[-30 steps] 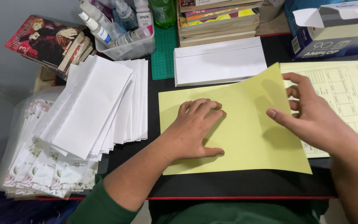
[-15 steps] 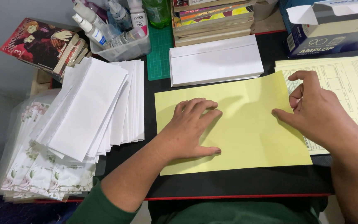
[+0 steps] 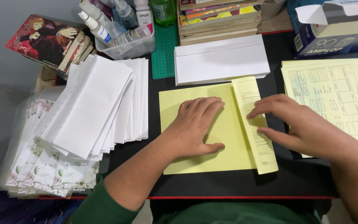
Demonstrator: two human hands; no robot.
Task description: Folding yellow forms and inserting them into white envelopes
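So we've got our left hand (image 3: 195, 126) flat, fingers spread, pinning the yellow sheet (image 3: 224, 153) on the black desk mat (image 3: 278, 182) near us, while our right hand (image 3: 299, 126) presses open-fingered (nothing gripped) on its folded-over right flap (image 3: 255, 120), white envelopes (image 3: 100, 103) fanned at left.

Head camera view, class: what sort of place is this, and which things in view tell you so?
Probably a home desk set up for mailing or paperwork. A fanned pile of white envelopes lies beside a yellow sheet being folded, a stack of yellow printed forms sits to the right, and books line the back.
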